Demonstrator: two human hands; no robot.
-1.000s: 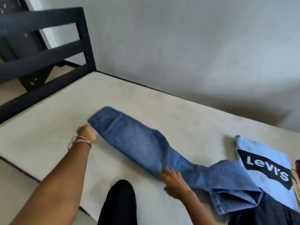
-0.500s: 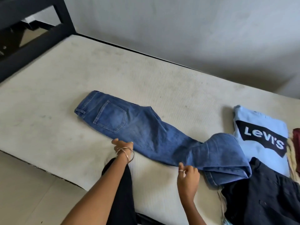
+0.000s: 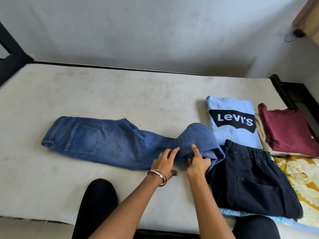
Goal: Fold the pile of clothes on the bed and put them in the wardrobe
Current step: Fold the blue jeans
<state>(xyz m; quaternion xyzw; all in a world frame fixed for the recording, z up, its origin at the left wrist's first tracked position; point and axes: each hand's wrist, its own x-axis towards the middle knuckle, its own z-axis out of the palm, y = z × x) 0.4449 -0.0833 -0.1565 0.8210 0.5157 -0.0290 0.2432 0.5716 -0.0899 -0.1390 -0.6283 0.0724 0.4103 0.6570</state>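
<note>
Looking down through the head camera, I see the blue jeans (image 3: 107, 144) laid lengthwise across the bare mattress (image 3: 120, 94), waistband and back pocket toward my left, the leg ends bunched up in a hump at the right. My right hand (image 3: 198, 163) grasps the hem end of the legs, fingers curled round the folded denim, one ringed finger raised along it. My left hand (image 3: 165, 163) rests on the jeans just beside it, fingers straight and spread flat on the cloth, nothing clenched; two bangles (image 3: 158, 176) sit on that wrist.

Just to the right of the hump lies a folded light blue Levi's T-shirt (image 3: 233, 121), logo up. Nearer me, a dark navy pair of shorts (image 3: 250, 183) lies touching the jeans' hem and overlapping the T-shirt's lower edge. Further right a folded maroon garment (image 3: 290, 131) sits on top of beige cloth, and below it a yellow patterned fabric (image 3: 300, 183) spreads toward the bed's near corner. A strip of turquoise patterned cloth (image 3: 231, 213) peeks from under the shorts.

My knees in black trousers (image 3: 96, 204) press against the near edge of the mattress. A grey wall (image 3: 155, 31) runs behind the bed.
</note>
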